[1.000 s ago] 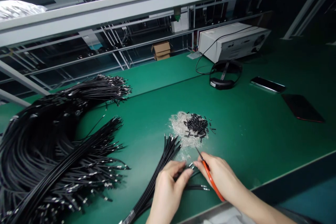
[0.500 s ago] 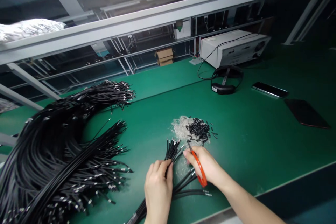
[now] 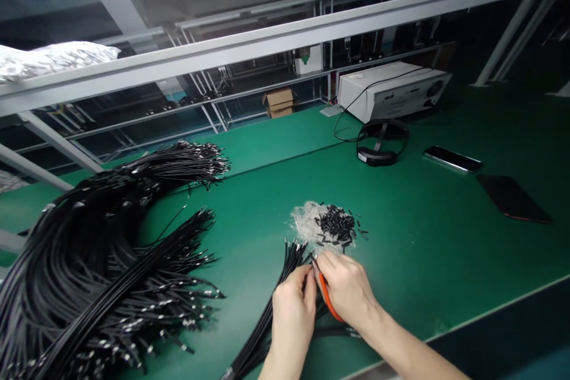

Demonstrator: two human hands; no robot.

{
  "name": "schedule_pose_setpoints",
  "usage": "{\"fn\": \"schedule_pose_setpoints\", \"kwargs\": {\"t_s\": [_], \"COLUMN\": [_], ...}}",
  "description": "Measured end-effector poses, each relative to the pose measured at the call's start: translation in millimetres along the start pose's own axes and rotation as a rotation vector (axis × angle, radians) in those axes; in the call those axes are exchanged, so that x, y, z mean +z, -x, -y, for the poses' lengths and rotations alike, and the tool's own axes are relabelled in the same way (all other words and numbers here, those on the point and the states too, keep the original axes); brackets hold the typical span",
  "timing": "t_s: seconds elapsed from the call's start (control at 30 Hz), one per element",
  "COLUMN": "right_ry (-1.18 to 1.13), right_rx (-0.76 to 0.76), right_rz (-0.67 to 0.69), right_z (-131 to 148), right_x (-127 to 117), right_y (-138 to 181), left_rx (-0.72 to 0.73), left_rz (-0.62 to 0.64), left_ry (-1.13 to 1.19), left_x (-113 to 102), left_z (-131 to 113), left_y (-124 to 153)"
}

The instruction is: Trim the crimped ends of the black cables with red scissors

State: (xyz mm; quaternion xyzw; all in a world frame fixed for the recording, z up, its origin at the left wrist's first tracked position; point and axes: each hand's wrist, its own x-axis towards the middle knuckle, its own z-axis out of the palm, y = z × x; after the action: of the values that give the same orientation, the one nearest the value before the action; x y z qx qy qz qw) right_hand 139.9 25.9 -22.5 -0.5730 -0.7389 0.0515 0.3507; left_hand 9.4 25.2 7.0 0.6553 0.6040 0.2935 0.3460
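My left hand (image 3: 294,303) is closed, thumb and finger pinching the end of a black cable close to my right fingers. Beside it a bunch of black cables (image 3: 267,314) fans upward, with thin bare tips at the top. My right hand (image 3: 350,285) is closed around orange-handled scissors (image 3: 328,300), whose dark tip meets the left fingertips. The cable end between the hands is mostly hidden. Just beyond the hands lies a heap of short black tube pieces (image 3: 338,222) beside a tangle of clear fibres (image 3: 307,218).
A large pile of black cables (image 3: 89,249) covers the left of the green table (image 3: 249,202). Farther back are a black headband device (image 3: 378,157) and a white machine (image 3: 392,92). A phone (image 3: 453,159) and a dark flat slab (image 3: 512,197) lie right. A metal rail (image 3: 276,29) crosses above.
My left hand has shifted right and now meets my right hand at a cable end. The scissors' tip has come to the left fingertips. The camera view has tilted slightly.
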Motion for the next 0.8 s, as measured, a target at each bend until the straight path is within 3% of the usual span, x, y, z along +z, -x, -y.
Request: {"fn": "schedule_pose_setpoints", "kwargs": {"t_s": [0.1,0.27,0.47,0.8], "right_ry": [0.072,0.255,0.386,0.381], "right_rx": [-0.216,-0.054,-0.019,0.004], "right_rz": [0.051,0.108,0.252,0.302], "right_z": [-8,-18,-10,-5], "right_x": [-6,-19,-12,-13], "right_y": [2,12,18,17], "left_rx": [-0.055,-0.202,-0.318,-0.305], "left_rz": [0.02,0.116,0.203,0.209], "left_ry": [0.031,0.224,0.384,0.417], "left_x": [-1,-4,0,3], "left_z": [0,3,5,9], "left_y": [-1,-7,-13,-12]}}
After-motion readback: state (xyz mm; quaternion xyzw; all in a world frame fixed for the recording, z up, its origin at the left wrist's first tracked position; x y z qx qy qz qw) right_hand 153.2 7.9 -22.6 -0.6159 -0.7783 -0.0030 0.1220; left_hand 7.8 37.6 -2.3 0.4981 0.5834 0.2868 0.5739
